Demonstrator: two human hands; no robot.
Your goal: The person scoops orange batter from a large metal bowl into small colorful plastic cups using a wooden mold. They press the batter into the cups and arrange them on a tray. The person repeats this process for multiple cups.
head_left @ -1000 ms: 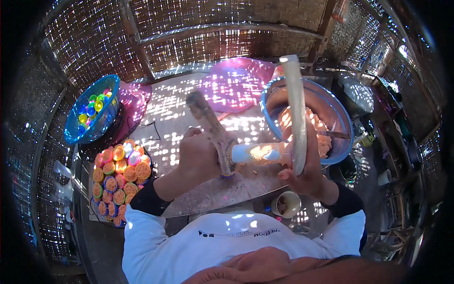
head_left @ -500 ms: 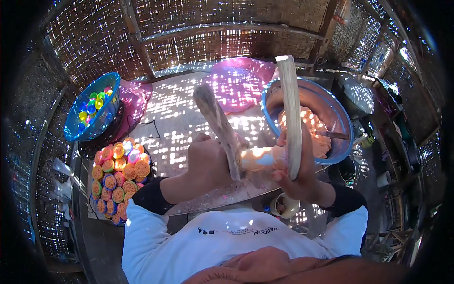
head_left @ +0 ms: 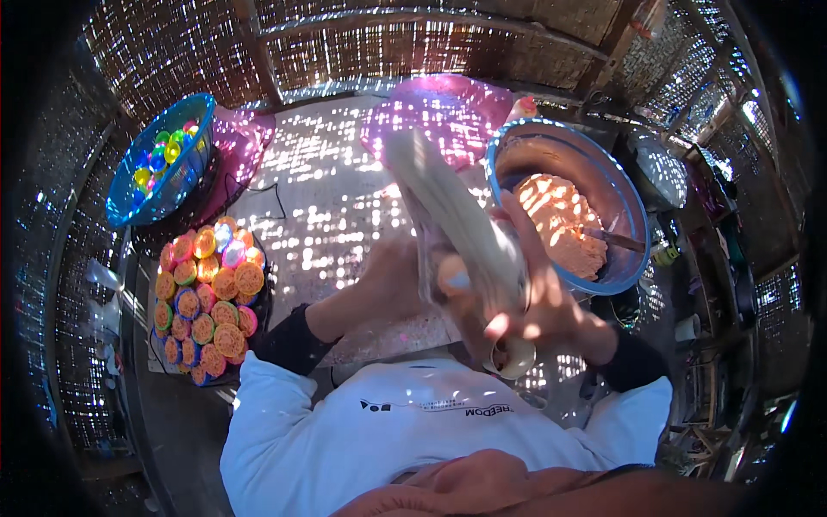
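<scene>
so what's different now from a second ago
The pale wooden stick in the right hand has swung from nearly upright to leaning leftward, covering much of the pale cylinder. The left hand is blurred; no release is visible. The blue basin, blue basket and filled cups stay in place.

The wooden piece (head_left: pixel 461 207) is pale, the basin (head_left: pixel 624 274) blue, the sheet (head_left: pixel 444 112) light-speckled pink.

Your right grip (head_left: pixel 551 310) holds a slanted bar (head_left: pixel 461 215) over the worktop (head_left: pixel 310 202), between your left grip (head_left: pixel 388 271) and the basin (head_left: pixel 620 198).
</scene>
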